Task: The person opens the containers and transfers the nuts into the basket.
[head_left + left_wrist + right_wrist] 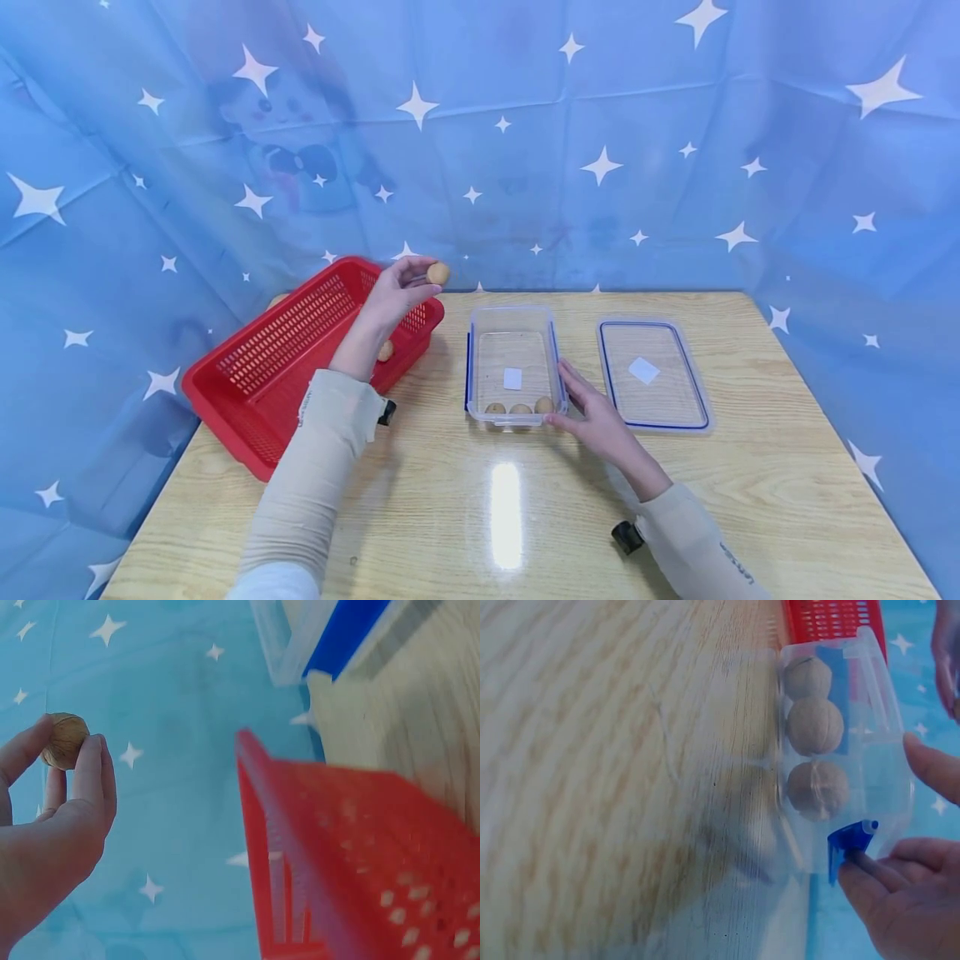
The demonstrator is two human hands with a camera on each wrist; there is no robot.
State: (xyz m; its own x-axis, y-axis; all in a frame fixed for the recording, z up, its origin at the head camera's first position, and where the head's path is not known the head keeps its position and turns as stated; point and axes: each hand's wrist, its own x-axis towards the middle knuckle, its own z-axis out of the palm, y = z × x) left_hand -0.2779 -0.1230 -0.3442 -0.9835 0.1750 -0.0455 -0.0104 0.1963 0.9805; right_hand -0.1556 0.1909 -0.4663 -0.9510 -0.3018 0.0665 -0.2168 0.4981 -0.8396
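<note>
Above the far right corner of a red plastic basket (262, 367), my left hand (393, 292) pinches a walnut (438, 273) between thumb and fingertips. The left wrist view shows the same walnut (66, 741) at the fingertips, with the basket rim to its right. Another walnut (386, 351) lies inside the basket, partly hidden by my arm. My right hand (596, 421) holds the near right corner of a clear plastic container (513, 317), thumb at the near rim and fingers along the side by a blue latch (851, 838). Three walnuts (816, 726) sit in a row along its near wall.
A clear lid (652, 375) with a blue seal lies flat on the wooden table (420, 517), right of the container. The basket stands at an angle on the left. A blue curtain (510, 150) with white stars hangs behind and beside the table.
</note>
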